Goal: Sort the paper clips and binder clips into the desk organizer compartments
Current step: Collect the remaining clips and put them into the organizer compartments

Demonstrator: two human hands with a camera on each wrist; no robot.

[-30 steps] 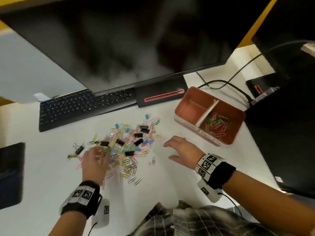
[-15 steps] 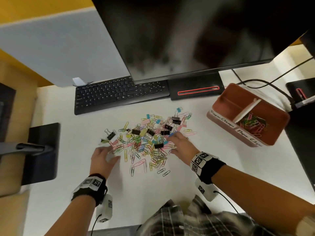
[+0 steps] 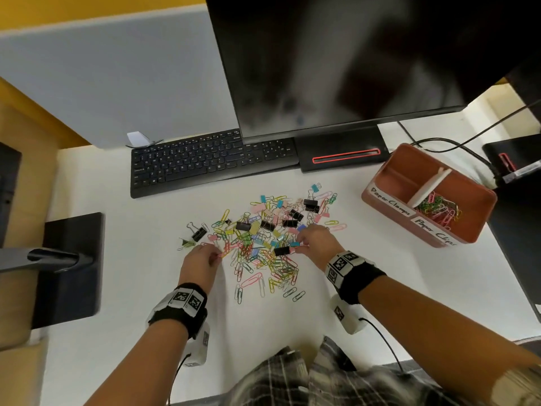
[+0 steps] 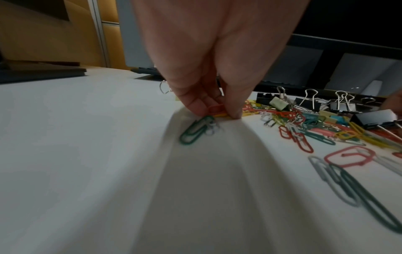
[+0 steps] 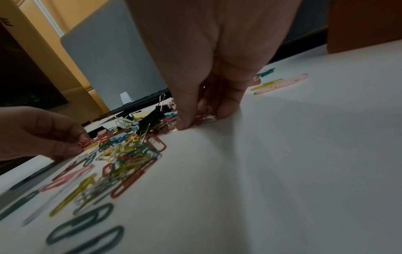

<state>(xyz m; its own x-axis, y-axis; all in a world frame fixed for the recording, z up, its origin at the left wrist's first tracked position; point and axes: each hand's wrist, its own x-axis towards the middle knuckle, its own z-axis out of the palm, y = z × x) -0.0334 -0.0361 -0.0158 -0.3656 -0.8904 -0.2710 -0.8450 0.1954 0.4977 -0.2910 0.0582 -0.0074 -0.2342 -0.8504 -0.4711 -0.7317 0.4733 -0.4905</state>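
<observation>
A pile of coloured paper clips and binder clips [image 3: 263,238] lies spread on the white desk. My left hand [image 3: 215,257] is at the pile's left edge, thumb and fingers pinching red and yellow paper clips [image 4: 217,110] against the desk. My right hand [image 3: 298,244] is at the pile's right side, its fingers pinching pink paper clips [image 5: 203,118]. A black binder clip [image 3: 281,251] lies just left of those fingers. The brown desk organizer [image 3: 380,183] stands at the right; its "Paper Clips" half holds several paper clips [image 3: 439,209], and its "Paper Clamps" half shows nothing inside.
A black keyboard [image 3: 210,159] and the monitor base [image 3: 342,150] sit behind the pile, under a large dark monitor [image 3: 351,60]. A black stand foot [image 3: 67,268] is at the left. Cables [image 3: 439,142] run behind the organizer. A grey divider panel [image 3: 117,77] is at the back.
Both hands have closed in on the pile: the left moved right to its left edge and pinched clips, the right settled on the right side and pinched clips. The head view shifted.
</observation>
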